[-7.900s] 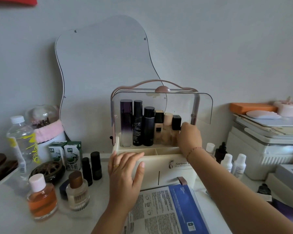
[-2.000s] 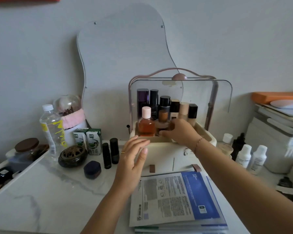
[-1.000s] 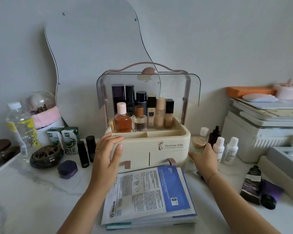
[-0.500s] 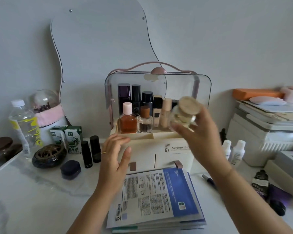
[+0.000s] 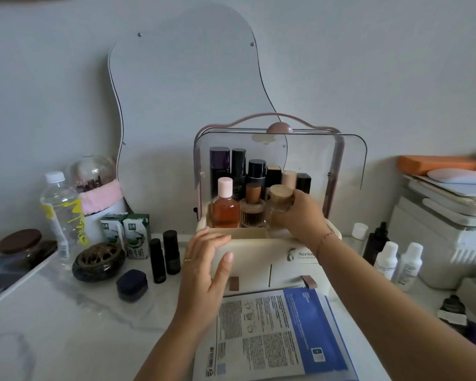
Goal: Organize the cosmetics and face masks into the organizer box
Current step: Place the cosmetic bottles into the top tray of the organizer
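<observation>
The cream organizer box (image 5: pixel 253 257) stands mid-table with its clear lid raised. Tall dark bottles line its back row; an amber bottle with a pink cap (image 5: pixel 225 207) and a ribbed perfume bottle (image 5: pixel 252 209) stand in front. My right hand (image 5: pixel 300 215) holds a clear bottle with a cork-coloured cap (image 5: pixel 279 200) inside the box, just right of the ribbed bottle. My left hand (image 5: pixel 208 268) rests open against the box's front left corner. A stack of face mask packets (image 5: pixel 275 334) lies in front of the box.
Left of the box stand two black tubes (image 5: pixel 165 257), a dark compact (image 5: pixel 131 284), a bronze incense burner (image 5: pixel 98 261), milk cartons (image 5: pixel 129 235) and a water bottle (image 5: pixel 62 215). To the right are white bottles (image 5: pixel 399 264), a dark dropper bottle (image 5: pixel 375 243) and stacked white boxes (image 5: pixel 445 229).
My right hand picked the cork-capped bottle up from the table right of the box, lifted it, and has brought it down into the box's front row. My left hand stayed at the box.
</observation>
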